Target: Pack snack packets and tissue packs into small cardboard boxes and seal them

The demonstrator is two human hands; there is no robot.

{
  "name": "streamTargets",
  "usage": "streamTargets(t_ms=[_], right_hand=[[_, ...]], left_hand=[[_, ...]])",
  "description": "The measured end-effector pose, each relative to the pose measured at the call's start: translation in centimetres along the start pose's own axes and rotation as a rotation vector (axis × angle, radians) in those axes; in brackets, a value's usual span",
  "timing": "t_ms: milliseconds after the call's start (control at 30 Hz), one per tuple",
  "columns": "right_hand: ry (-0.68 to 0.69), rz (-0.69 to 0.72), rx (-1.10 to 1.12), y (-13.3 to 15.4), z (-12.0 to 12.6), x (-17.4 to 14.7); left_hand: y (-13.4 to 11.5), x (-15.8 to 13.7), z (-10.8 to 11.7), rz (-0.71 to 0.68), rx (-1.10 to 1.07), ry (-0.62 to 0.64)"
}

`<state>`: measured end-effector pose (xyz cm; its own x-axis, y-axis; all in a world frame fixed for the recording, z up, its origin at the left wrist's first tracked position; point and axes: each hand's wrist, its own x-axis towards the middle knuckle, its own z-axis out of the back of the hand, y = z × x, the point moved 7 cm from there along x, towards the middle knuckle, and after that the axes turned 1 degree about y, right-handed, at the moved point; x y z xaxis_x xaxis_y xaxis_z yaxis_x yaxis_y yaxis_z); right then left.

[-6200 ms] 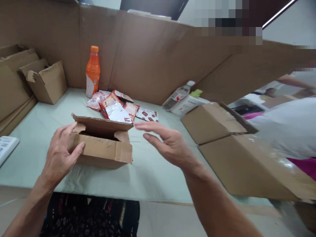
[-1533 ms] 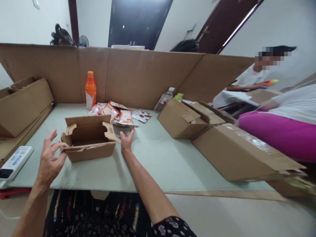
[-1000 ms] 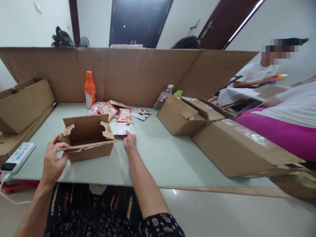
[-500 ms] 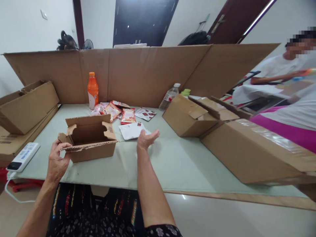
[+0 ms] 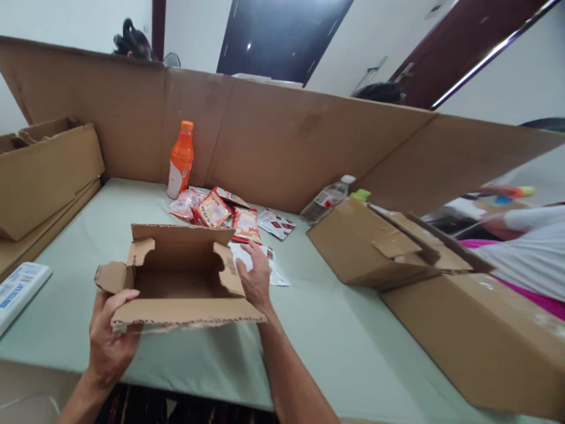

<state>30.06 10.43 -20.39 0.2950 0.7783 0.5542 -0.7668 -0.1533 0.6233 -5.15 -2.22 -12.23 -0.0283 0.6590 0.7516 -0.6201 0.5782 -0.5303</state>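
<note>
My left hand [image 5: 113,335] is closed round the left front corner of a small open cardboard box [image 5: 189,310], with its thumb over the edge. The flaps stand open and the inside that shows is bare. At the box's right side is my right hand [image 5: 255,275], thumb and fingers apart; whether it touches the box wall I cannot tell. Behind that hand lies a white packet [image 5: 278,272], partly covered by it. Several red and white snack packets [image 5: 214,209] lie beyond the box, with a white packet with dark red patches [image 5: 276,224] beside them.
An orange drink bottle [image 5: 180,159] stands near the cardboard partition [image 5: 282,141]. A clear bottle [image 5: 329,197] leans behind cardboard boxes [image 5: 477,330] on the right. More boxes [image 5: 53,176] and a white power bank [image 5: 22,291] are at left. Another person's sleeve [image 5: 529,244] shows at far right.
My right hand has moved left from beside the white packet to the box's right side. The box, still in my left hand, now shows more of its inside. The view has tilted.
</note>
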Motion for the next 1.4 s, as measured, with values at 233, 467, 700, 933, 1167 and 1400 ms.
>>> streamTargets(t_ms=[233,467,700,933,1167,1400], right_hand=[[0.397,0.398,-0.329,4.5,-6.8,12.8],[0.656,0.630,-0.429,7.2,-14.3,18.7],[0.606,0.601,-0.525,6.3,-7.1,18.9],[0.347,0.332,-0.585,5.1,9.4,16.3],[0.722,0.132,-0.628,1.9,10.9,5.1],[0.992,-0.050,-0.514,0.0,11.4,1.1]], left_hand=[[0.3,-1.6,0.1,-0.006,0.036,0.054],[1.3,-2.8,0.5,0.073,0.025,0.097],[1.3,-1.7,0.6,0.020,0.063,0.113],[1.4,-0.6,0.4,0.077,0.064,0.027],[-0.1,1.6,-1.7,0.048,0.020,0.071],[-1.3,3.0,-2.4,-0.009,0.077,0.115]])
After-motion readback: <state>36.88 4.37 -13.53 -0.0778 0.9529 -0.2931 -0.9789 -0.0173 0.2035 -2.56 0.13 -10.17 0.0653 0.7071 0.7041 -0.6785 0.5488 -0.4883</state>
